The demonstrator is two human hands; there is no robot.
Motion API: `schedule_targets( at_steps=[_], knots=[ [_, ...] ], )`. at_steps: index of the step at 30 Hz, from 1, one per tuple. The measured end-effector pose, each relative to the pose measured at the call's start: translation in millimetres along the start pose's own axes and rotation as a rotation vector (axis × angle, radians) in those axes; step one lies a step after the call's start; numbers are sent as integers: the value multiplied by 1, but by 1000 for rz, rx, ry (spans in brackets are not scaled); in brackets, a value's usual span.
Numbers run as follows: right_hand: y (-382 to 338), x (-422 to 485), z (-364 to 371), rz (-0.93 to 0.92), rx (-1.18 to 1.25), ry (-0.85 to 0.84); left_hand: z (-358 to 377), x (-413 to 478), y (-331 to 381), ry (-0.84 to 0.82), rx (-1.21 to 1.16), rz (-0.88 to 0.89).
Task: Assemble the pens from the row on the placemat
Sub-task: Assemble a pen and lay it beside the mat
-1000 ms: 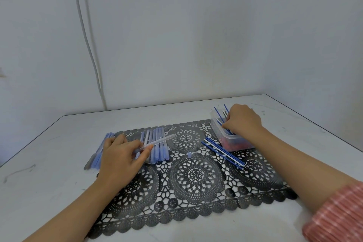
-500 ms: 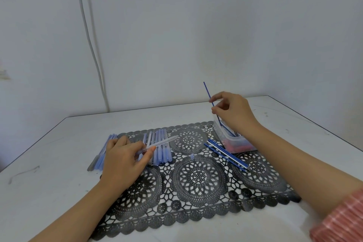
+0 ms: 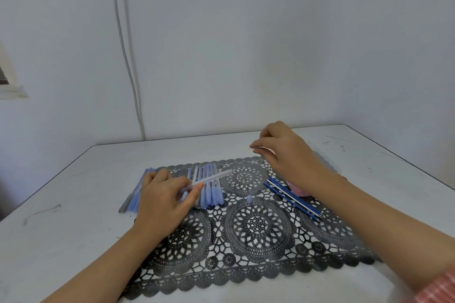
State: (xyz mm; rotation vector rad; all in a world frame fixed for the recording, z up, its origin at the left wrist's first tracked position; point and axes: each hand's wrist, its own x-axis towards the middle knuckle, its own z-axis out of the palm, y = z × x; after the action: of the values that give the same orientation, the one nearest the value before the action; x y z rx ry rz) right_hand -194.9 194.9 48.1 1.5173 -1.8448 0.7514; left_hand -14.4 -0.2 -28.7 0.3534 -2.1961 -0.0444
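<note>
Pen barrel (image 3: 209, 178) in pinch of left hand (image 3: 162, 197) fingers; right hand (image 3: 288, 155) fingers curled, hold unclear.

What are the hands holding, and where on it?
The left hand pinches a clear pen barrel at its nearer end. Whether the right hand holds anything cannot be told.

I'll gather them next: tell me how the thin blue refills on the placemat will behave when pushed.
The blue refills look very slender, so probably light and somewhat bendy. Being round, they may roll, though the openwork placemat likely catches them.
</note>
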Motion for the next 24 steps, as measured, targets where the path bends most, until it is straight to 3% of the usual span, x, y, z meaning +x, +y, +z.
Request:
schedule_targets(
  at_steps=[3,6,13,24],
  knots=[
    [2,-3,6,-141,-90,68,-1,0,0,7,-9,3],
    [7,-9,15,-210,-184,25,-2,0,-1,12,-10,4],
    [4,-22,22,-263,-302,-159,-4,1,0,11,-33,3],
    [5,-26,30,-258,-335,-150,-4,2,-1,26,-37,13]
  ],
)
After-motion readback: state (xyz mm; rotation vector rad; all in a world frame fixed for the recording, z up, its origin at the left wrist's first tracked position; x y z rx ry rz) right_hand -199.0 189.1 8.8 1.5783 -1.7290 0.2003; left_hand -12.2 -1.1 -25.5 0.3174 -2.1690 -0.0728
